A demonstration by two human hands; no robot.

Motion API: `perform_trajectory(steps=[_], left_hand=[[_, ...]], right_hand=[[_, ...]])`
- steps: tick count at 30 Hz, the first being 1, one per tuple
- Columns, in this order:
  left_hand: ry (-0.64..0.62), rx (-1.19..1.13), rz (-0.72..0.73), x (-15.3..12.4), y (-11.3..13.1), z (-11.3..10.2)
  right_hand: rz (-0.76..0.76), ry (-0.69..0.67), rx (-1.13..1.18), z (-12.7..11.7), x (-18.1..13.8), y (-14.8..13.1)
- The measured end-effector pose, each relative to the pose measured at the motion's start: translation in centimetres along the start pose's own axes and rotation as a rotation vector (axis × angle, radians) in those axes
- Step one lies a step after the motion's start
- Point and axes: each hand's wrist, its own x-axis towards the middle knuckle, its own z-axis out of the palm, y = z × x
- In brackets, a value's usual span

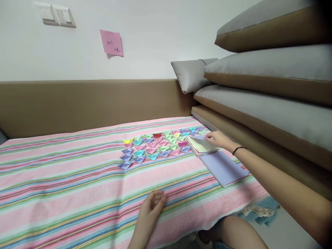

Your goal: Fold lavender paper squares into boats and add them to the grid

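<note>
My right hand (218, 139) reaches out to a stack of coloured paper sheets (201, 145) and pinches the lifted corner of the top lilac sheet. A black band circles that wrist. A second stack with a lilac top sheet (223, 167) lies just in front of it. Left of the stacks, several small folded paper shapes (158, 145) in pink, green, blue and purple are laid out in rows. My left hand (151, 205) rests on the striped cloth (77, 180) near the front edge, fingers loosely curled, holding nothing.
Grey and tan cushions (272, 69) are piled along the right side, with a grey pillow (190, 74) in the corner. A tan padded panel (90, 103) runs along the back. A pink note (112, 43) and wall switches (58, 15) are on the wall.
</note>
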Motion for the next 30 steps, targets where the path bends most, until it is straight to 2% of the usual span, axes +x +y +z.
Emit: perform_trajectory(steps=[4, 5, 7, 9, 12, 13, 16, 18, 20, 22, 24, 30], left_hand=[[-0.013, -0.006, 0.015, -0.3, 0.5, 0.0], [-0.011, 0.005, 0.025, -0.5, 0.6, 0.1], [-0.008, 0.040, 0.073, -0.8, 0.7, 0.1], [0.009, 0.078, 0.160, -1.0, 0.7, 0.2], [0.035, 0.081, 0.295, -1.2, 0.6, 0.1], [0.010, 0.054, 0.319, -1.2, 0.6, 0.0], [-0.091, -0.057, 0.265, -1.8, 1.2, -0.2], [-0.078, -0.079, 0.144, -2.4, 1.6, -0.4], [-0.005, -0.096, 0.082, -3.2, 2.0, -0.6], [0.056, -0.121, 0.102, -3.9, 2.1, -0.8], [0.088, -0.078, 0.125, -4.2, 2.0, -1.0], [0.125, 0.037, 0.158, -4.8, 2.2, -1.7]], right_hand=[[-0.018, 0.080, 0.117, -3.3, -2.0, -3.1], [-0.018, 0.115, 0.294, -3.7, -2.8, -4.3], [-0.032, 0.082, 0.638, -3.8, -4.7, -7.0], [-0.009, -0.007, 0.894, -2.9, -6.8, -10.1], [0.105, -0.168, 1.262, -0.4, -9.6, -14.2], [0.145, -0.200, 1.373, 0.5, -10.3, -15.3], [0.261, -0.180, 1.602, 2.5, -11.8, -17.5], [0.339, -0.126, 1.700, 3.4, -12.4, -18.2], [0.370, -0.182, 1.743, 4.0, -13.0, -18.5], [0.348, -0.290, 1.715, 4.5, -13.7, -18.6], [0.323, -0.335, 1.657, 5.1, -14.3, -18.6], [0.289, -0.255, 1.566, 5.6, -15.7, -18.2]])
